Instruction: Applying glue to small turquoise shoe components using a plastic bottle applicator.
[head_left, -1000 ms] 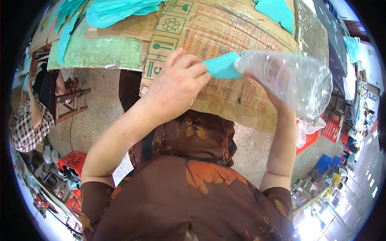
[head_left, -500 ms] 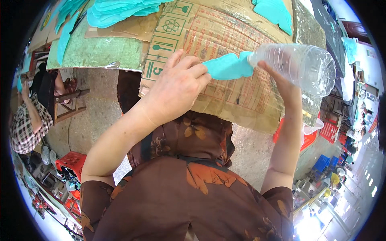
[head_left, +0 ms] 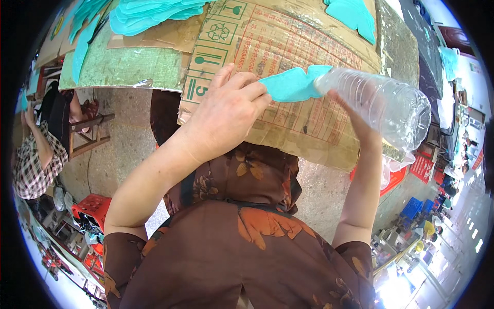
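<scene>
My left hand (head_left: 231,103) pinches one end of a flat turquoise cut piece (head_left: 290,85) above a flattened cardboard sheet (head_left: 288,38). The piece has a notched outline and reaches right from my fingers. My right hand (head_left: 358,114) is wrapped round a clear, ribbed plastic bottle (head_left: 383,100). The bottle lies tilted, with its neck toward my left hand and its base at the right. Its mouth meets the right end of the turquoise piece. Most of my right fingers are behind the bottle, seen only blurred through it.
A pile of turquoise pieces (head_left: 154,15) lies at the table's far left, with more pieces (head_left: 351,19) at the far right. A red crate (head_left: 91,210) stands on the floor at left. Beyond it another person in a checked garment (head_left: 38,164) sits near a wooden stool (head_left: 91,134).
The bottle's mouth has shifted slightly left and down along the turquoise piece, and its base has dropped lower. My left hand has hardly moved.
</scene>
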